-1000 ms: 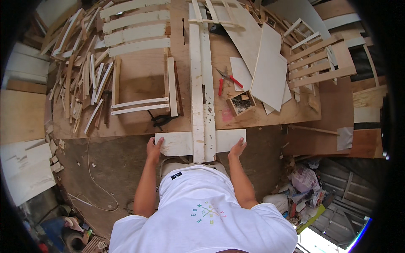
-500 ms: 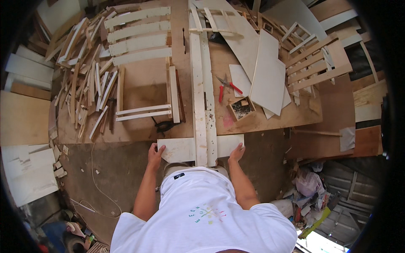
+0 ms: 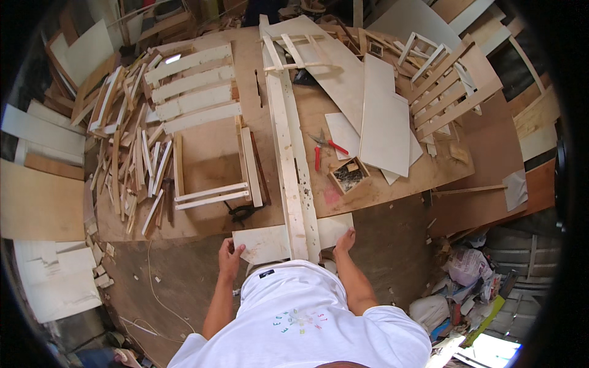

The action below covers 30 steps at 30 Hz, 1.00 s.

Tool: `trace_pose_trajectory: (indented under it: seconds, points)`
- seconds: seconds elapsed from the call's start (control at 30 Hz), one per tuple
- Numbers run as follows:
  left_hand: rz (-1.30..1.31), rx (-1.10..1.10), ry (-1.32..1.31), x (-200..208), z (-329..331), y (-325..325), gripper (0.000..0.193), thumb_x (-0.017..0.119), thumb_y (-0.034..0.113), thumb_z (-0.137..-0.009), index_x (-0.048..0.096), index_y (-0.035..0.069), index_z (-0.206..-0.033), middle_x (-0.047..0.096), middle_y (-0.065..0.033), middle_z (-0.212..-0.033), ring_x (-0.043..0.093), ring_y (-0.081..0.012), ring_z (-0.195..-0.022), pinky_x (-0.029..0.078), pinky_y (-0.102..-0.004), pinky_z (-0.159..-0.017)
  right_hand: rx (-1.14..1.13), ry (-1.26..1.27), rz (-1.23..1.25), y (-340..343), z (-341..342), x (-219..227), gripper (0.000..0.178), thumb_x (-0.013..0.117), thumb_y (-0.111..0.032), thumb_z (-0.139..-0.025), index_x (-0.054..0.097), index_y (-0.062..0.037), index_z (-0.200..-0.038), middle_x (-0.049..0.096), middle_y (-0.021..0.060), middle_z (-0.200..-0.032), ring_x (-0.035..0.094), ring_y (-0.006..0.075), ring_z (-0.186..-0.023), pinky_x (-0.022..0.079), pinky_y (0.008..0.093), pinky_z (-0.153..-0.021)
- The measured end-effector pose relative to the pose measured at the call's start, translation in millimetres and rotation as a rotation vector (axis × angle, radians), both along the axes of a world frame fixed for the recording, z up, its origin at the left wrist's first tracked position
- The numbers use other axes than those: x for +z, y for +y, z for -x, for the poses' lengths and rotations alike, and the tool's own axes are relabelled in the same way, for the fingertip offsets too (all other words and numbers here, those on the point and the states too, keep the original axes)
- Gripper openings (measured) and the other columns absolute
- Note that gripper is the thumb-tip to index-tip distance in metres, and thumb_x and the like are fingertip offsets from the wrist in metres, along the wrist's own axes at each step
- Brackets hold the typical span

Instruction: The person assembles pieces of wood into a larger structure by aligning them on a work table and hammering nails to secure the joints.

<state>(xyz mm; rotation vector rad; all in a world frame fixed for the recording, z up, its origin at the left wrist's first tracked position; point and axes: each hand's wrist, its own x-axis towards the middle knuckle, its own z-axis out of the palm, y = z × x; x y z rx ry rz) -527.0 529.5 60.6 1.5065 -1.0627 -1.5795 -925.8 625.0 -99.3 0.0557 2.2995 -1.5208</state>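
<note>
Seen from overhead, the near edge of the table bows across, and the white board sits just beyond it at six o'clock. Brown floor shows at eight and four o'clock, giving both elbows room. The left hand grasps the board's left end; the right hand grips the other. The board is flat and pale, lying crosswise, its middle covered by a long plank reaching toward twelve.
</note>
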Motion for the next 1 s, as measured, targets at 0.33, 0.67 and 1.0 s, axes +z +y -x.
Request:
trace_pose_trajectory:
  seconds: [0.33, 0.67, 1.0]
  points:
    - [-0.096, -0.018, -0.086, 7, -18, 25, 0.026, 0.072, 0.013, -0.093, 0.061, 0.006, -0.116, 0.067, -0.0009, -0.102, 0.06, -0.0075, -0.085, 0.049, -0.0235, -0.067, 0.124, -0.034, 0.082, -11, -4, 11, 0.063, 0.042, -0.045, -0.107, 0.054, 0.0092, -0.137, 0.061, 0.0264, -0.132, 0.06, 0.0382, -0.118, 0.042, 0.0421, -0.105]
    - [0.02, 0.21, -0.03, -31, 12, 24, 0.028, 0.06, 0.023, -0.102, 0.061, 0.001, -0.119, 0.068, -0.0088, -0.108, 0.061, -0.0187, -0.098, 0.048, -0.0331, -0.088, 0.13, 0.335, -0.317, -7, 16, -22, 0.047, 0.053, -0.035, -0.102, 0.059, 0.0029, -0.128, 0.064, 0.0212, -0.121, 0.057, 0.0395, -0.117, 0.043, 0.0464, -0.104]
    - [0.131, 0.321, -0.479, -16, 42, 3, 0.044, 0.058, 0.044, -0.101, 0.065, 0.0, -0.099, 0.07, -0.0197, -0.092, 0.066, -0.0347, -0.087, 0.05, -0.0424, -0.08, 0.958, 0.794, 0.002, -108, -84, 134, 0.073, 0.076, -0.037, -0.085, 0.047, -0.0022, -0.142, 0.056, 0.0198, -0.124, 0.055, 0.0368, -0.119, 0.046, 0.0478, -0.102]
